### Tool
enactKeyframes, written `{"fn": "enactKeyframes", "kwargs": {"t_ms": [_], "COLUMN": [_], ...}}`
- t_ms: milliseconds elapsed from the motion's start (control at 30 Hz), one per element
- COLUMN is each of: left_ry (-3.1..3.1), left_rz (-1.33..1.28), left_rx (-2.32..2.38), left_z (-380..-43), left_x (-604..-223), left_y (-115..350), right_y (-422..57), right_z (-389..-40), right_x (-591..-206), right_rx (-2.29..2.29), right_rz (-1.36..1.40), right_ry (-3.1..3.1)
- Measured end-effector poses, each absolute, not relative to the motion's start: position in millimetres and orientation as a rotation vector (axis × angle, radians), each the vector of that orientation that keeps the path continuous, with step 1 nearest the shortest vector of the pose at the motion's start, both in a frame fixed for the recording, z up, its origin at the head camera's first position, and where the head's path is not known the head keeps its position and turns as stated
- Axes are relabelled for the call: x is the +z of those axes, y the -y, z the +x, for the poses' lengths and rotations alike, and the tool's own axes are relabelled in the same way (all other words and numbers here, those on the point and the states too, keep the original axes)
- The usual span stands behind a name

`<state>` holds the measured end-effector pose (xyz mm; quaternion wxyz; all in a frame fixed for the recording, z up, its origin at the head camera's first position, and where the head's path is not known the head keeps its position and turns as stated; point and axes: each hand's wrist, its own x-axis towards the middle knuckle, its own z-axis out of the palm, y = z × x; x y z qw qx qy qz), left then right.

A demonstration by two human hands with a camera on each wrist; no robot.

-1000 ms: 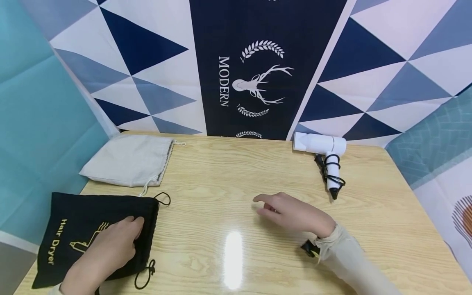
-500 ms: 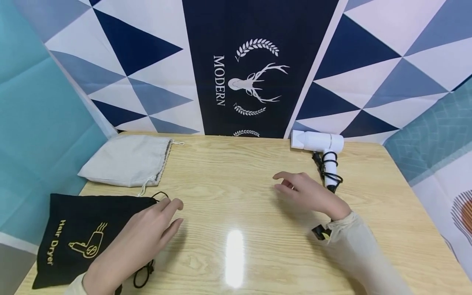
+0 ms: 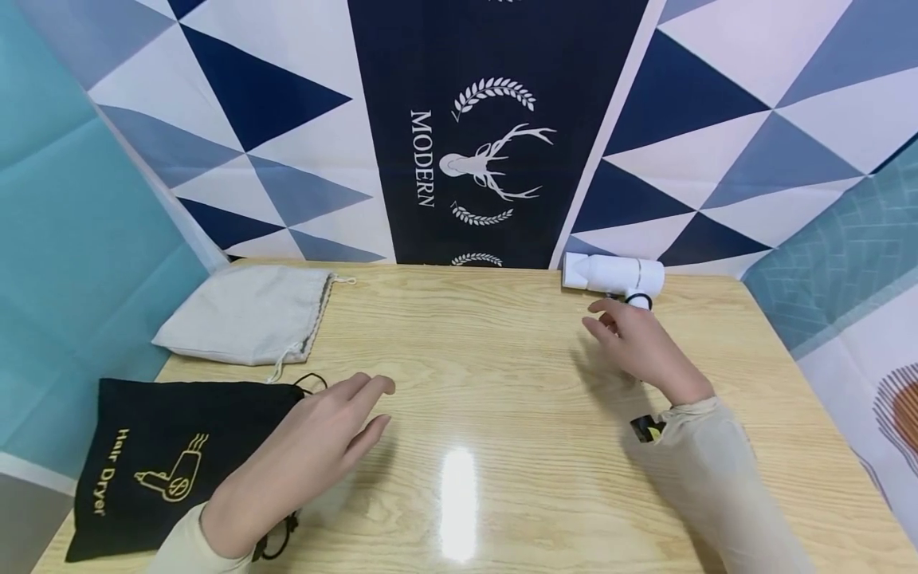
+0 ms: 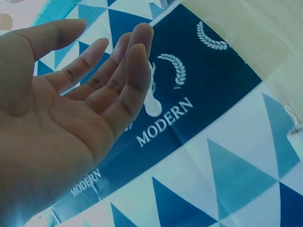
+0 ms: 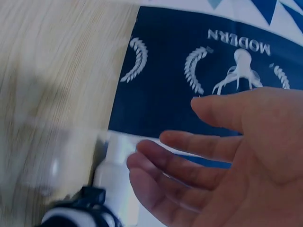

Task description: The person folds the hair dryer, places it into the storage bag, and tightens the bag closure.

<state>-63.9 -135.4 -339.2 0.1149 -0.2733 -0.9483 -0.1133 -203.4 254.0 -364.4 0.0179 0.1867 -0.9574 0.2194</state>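
Observation:
A white hair dryer (image 3: 613, 274) lies at the back right of the table, its cord wound round the handle. My right hand (image 3: 638, 343) hovers over that handle, hiding most of it in the head view; its fingers are loosely bent around nothing. In the right wrist view the dryer's body (image 5: 116, 187) shows just past the fingertips. On the left, a black drawstring bag (image 3: 158, 446) printed "Hair Dryer" lies flat. Beside its mouth, my left hand (image 3: 323, 430) is held above the table, and in the left wrist view its palm holds nothing.
A light grey cloth drawstring bag (image 3: 244, 312) lies at the back left, behind the black one. Along the far edge of the wooden table (image 3: 445, 351) rises a patterned cloth backdrop (image 3: 473, 143).
My left hand has lifted off the black bag and moved right. My right hand has moved right and away from me, over the hair dryer's handle.

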Motion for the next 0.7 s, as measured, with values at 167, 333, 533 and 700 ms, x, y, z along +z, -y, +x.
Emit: {"fn": "enactKeyframes", "kwargs": {"t_ms": [167, 333, 533, 700], "left_ry": [2.768, 2.734, 2.712, 2.685], "left_rz": [-0.872, -0.968, -0.977, -0.993], "left_rx": [-0.353, -0.38, -0.412, -0.452], "left_z": [-71, -79, -83, -89], "left_x": [-335, -329, -320, -310], "left_y": [119, 99, 83, 69], "right_y": [-268, -280, -290, -300], "right_z": [-213, -219, -222, -218], "right_x": [-368, -372, -374, -376], "right_rx": [0.634, 0.666, 0.645, 0.554], "right_rz": [0.489, 0.378, 0.244, 0.131], "right_ry": [2.953, 2.955, 3.007, 3.039]}}
